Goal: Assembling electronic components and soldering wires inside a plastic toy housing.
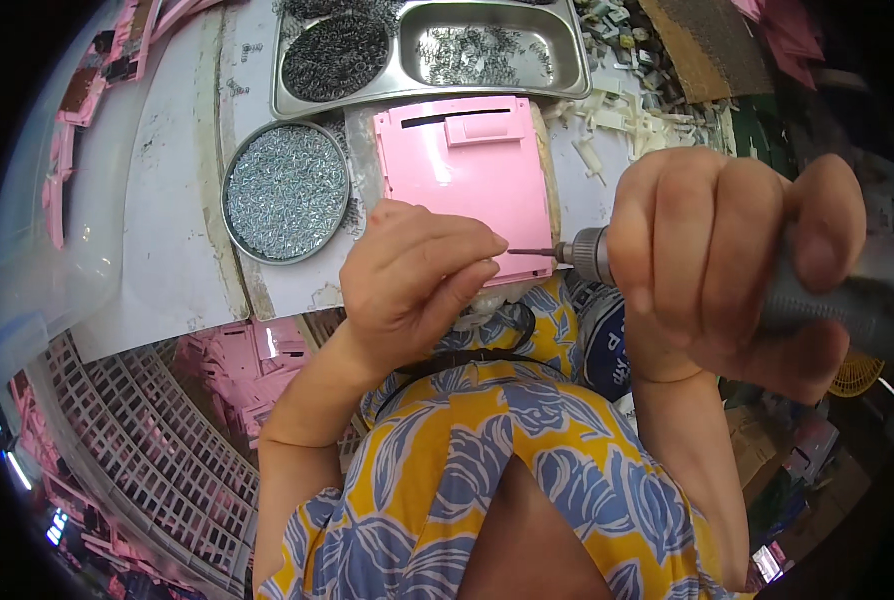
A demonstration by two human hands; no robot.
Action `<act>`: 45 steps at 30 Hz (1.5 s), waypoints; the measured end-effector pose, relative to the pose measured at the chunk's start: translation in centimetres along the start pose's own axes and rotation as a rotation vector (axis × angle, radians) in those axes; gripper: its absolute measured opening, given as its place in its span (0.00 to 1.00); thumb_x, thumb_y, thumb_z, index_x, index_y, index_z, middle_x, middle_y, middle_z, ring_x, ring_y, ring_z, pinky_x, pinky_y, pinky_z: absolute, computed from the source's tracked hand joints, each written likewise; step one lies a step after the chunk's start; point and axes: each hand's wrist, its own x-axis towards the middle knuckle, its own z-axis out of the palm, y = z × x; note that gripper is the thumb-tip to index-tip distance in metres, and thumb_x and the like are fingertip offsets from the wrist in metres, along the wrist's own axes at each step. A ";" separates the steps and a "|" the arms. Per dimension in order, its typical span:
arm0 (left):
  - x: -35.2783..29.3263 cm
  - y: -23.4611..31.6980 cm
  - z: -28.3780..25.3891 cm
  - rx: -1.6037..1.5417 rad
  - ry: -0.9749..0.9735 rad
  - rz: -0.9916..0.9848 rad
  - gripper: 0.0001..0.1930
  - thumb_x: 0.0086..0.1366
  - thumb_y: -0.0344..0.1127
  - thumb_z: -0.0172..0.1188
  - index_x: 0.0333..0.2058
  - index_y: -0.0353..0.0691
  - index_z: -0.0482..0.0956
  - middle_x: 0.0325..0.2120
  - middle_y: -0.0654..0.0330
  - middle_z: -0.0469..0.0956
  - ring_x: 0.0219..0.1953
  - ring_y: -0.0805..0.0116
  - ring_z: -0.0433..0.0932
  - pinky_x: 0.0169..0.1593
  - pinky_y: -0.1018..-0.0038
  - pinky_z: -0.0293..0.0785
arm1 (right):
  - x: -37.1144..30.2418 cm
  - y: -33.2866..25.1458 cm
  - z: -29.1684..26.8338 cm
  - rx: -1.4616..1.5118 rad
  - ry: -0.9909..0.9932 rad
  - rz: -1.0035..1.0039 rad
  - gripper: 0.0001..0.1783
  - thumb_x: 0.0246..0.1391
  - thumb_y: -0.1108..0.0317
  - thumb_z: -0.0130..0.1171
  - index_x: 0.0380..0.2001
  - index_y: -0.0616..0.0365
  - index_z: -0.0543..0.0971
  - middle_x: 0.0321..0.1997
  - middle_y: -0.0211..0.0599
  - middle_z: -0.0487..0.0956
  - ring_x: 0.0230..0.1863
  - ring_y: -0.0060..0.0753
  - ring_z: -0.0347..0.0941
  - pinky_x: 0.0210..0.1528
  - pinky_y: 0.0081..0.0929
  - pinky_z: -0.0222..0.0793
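Note:
My right hand (717, 250) is wrapped round a grey power screwdriver (589, 254), held level with its thin bit pointing left. At the tip of that bit, my left hand (407, 270) has thumb and forefinger pinched together. Whatever lies between those fingers is too small to make out. Behind and below the bit sits a flat pink plastic panel (457, 190) on the worktable, with a dark slot and a raised tab near its far edge. Left of the panel stands a round dish (229, 225) full of small silvery screws (287, 190).
At the back, a metal tray (399, 60) holds dark and light springs in separate compartments. Small white and grey plastic parts (627, 110) are heaped at the far right. A grey plastic basket (147, 450) and pink pieces (252, 365) are below the table's left side.

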 end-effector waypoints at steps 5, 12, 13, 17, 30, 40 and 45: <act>0.1 -0.4 1.3 -0.025 0.051 0.071 0.11 0.56 0.28 0.71 0.39 0.40 0.83 0.33 0.61 0.85 0.29 0.67 0.79 0.39 0.70 0.66 | -0.4 -0.5 0.2 0.026 0.027 -0.020 0.17 0.60 0.51 0.67 0.45 0.42 0.72 0.19 0.16 0.75 0.18 0.13 0.70 0.26 0.20 0.72; -0.2 -0.2 1.5 0.049 0.090 0.152 0.13 0.54 0.29 0.72 0.39 0.40 0.82 0.34 0.61 0.84 0.29 0.66 0.78 0.39 0.70 0.65 | -0.2 -0.1 0.5 0.027 0.012 0.026 0.14 0.63 0.53 0.62 0.45 0.43 0.72 0.18 0.17 0.72 0.18 0.16 0.68 0.27 0.22 0.69; 0.0 -0.2 1.4 0.069 0.073 0.159 0.13 0.54 0.29 0.72 0.39 0.40 0.82 0.35 0.61 0.84 0.29 0.66 0.78 0.38 0.70 0.66 | 0.0 -0.2 0.5 0.020 0.012 0.033 0.14 0.63 0.53 0.61 0.45 0.44 0.71 0.18 0.17 0.72 0.18 0.17 0.68 0.27 0.22 0.69; 1.2 -0.7 1.4 0.065 0.150 0.094 0.08 0.54 0.28 0.70 0.32 0.41 0.81 0.31 0.61 0.82 0.26 0.64 0.76 0.34 0.67 0.66 | 0.8 -0.7 -0.5 -0.041 0.020 0.039 0.12 0.65 0.54 0.58 0.45 0.45 0.71 0.18 0.18 0.71 0.18 0.18 0.66 0.27 0.23 0.67; 2.5 -3.8 0.2 -0.002 -0.152 -0.242 0.08 0.59 0.24 0.63 0.24 0.35 0.74 0.22 0.58 0.74 0.22 0.64 0.71 0.26 0.71 0.65 | 3.4 7.7 -7.6 -0.351 0.208 -0.029 0.04 0.61 0.71 0.52 0.36 0.57 0.68 0.16 0.29 0.62 0.17 0.23 0.58 0.24 0.29 0.62; 2.3 -3.4 0.6 0.013 0.034 -0.180 0.07 0.59 0.22 0.65 0.37 0.34 0.84 0.31 0.56 0.83 0.26 0.68 0.77 0.29 0.77 0.71 | 5.3 2.9 -4.2 -0.126 -0.167 0.039 0.17 0.65 0.56 0.51 0.52 0.50 0.71 0.20 0.22 0.67 0.20 0.21 0.61 0.29 0.25 0.62; 1.8 -2.6 -0.2 0.060 0.061 -0.231 0.07 0.54 0.23 0.68 0.33 0.38 0.82 0.27 0.58 0.82 0.27 0.61 0.80 0.32 0.68 0.75 | 4.5 4.7 -1.3 -0.130 -0.195 0.079 0.18 0.67 0.49 0.52 0.50 0.48 0.68 0.19 0.21 0.67 0.19 0.21 0.62 0.28 0.27 0.64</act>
